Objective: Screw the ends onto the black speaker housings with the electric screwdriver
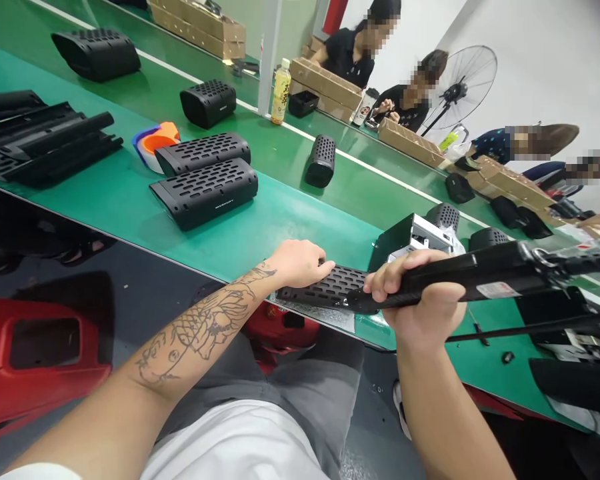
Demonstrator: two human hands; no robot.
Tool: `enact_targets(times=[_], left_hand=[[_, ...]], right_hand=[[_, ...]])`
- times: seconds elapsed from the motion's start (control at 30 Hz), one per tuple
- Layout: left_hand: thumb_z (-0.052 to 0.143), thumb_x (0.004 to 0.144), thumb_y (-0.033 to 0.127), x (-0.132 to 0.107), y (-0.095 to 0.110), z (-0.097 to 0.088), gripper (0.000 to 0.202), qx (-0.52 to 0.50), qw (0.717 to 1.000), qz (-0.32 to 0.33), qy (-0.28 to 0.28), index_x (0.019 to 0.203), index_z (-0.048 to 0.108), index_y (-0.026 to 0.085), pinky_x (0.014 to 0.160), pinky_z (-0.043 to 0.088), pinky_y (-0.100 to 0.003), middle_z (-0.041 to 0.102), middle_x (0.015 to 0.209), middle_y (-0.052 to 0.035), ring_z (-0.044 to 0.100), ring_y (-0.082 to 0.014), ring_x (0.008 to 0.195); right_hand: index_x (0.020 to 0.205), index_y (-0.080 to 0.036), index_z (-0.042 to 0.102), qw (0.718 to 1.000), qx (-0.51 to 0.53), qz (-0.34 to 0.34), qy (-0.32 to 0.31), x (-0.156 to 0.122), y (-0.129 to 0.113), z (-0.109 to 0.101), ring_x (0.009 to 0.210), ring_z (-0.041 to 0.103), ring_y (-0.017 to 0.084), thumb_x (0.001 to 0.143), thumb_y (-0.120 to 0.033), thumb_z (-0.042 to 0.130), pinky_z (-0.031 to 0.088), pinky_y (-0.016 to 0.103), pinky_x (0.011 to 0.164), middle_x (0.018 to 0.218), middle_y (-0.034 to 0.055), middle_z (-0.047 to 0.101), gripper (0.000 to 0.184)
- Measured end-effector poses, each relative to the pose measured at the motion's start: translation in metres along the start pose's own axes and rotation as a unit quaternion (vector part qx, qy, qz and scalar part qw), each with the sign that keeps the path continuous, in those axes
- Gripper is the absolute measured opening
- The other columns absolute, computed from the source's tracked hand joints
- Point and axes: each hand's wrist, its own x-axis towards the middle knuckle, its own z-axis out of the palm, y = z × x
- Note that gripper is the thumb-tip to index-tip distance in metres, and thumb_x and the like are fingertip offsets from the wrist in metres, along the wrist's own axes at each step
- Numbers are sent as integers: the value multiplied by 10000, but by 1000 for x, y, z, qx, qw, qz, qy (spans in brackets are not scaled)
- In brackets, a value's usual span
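My left hand (300,265) lies over the left end of a black perforated housing (337,283) at the front edge of the green bench, its fingers curled onto the far side. In my right hand (420,303) is a black electric screwdriver (473,273), held almost level and pointing left, my fingers wrapped round its body. The screwdriver's front end is over the right part of the housing; whether its tip touches a screw I cannot tell. Just behind stands a metal-and-black boxy unit (405,240).
Two black housings (205,193) rest to the left beside an orange tape roll (163,143). Long black panels (45,140) are piled farther left. More housings (207,103) sit on the green belt, with a drink bottle (281,93). Several people work across from me. A red stool (45,360) stands at lower left.
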Motion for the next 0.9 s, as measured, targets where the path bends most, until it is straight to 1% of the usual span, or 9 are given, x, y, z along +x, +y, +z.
enact_targets(times=[0.1,0.17,0.27,0.43,0.6,0.77,0.83,0.9], left_hand=[[445,1136,637,1,1,0,585,0,1000,0,1,1207,919,301,913,613,-403,909,1292,-75,829,-329,1176],[453,1134,645,1,1,1,589,-2,1000,0,2,1209,921,296,908,617,-403,910,1294,-78,831,-330,1168],[463,1135,640,3,0,0,581,-8,1000,3,-2,1192,923,290,883,615,-397,913,1288,-76,836,-326,1144],[482,1131,633,4,-1,-2,562,-12,1000,6,-7,1163,927,292,890,616,-399,917,1263,-76,839,-327,1136],[465,1133,630,4,0,-3,583,-9,1000,4,-10,1164,930,281,899,615,-394,918,1269,-84,838,-329,1152],[478,1133,629,5,0,-3,571,-8,1000,-1,-8,1159,932,283,896,608,-380,918,1284,-78,839,-326,1158],[478,1136,626,5,-1,-3,569,-6,1000,1,-5,1142,932,283,890,605,-373,920,1263,-80,840,-322,1148],[462,1141,631,4,-3,-3,588,-3,1000,3,-7,1130,930,275,875,602,-374,922,1230,-89,841,-324,1129]], right_hand=[[884,-258,759,1000,-4,5,-5,1,11,2,437,604,159,818,-714,1020,611,344,490,606,-53,659,529],[874,-260,739,1000,-12,7,-14,0,14,2,437,594,152,842,-677,1016,604,336,492,607,-59,651,502],[875,-263,716,999,-18,1,-30,-4,15,2,439,582,140,865,-633,1013,603,327,508,608,-68,646,475],[883,-250,739,997,11,3,-71,-6,17,3,448,598,126,884,-514,1030,611,303,525,612,-69,658,393],[866,-252,732,996,12,20,-91,-4,17,-1,454,603,130,867,-557,1045,613,309,540,599,-70,653,437],[877,-246,736,993,25,28,-112,-6,22,-2,483,636,133,876,-520,1048,605,303,548,624,-60,674,416],[880,-246,731,993,19,28,-109,-9,23,1,492,642,134,892,-503,1039,603,304,553,630,-58,679,401],[891,-248,732,994,7,30,-104,-9,20,2,505,655,143,892,-520,1035,620,319,570,638,-57,683,407]])
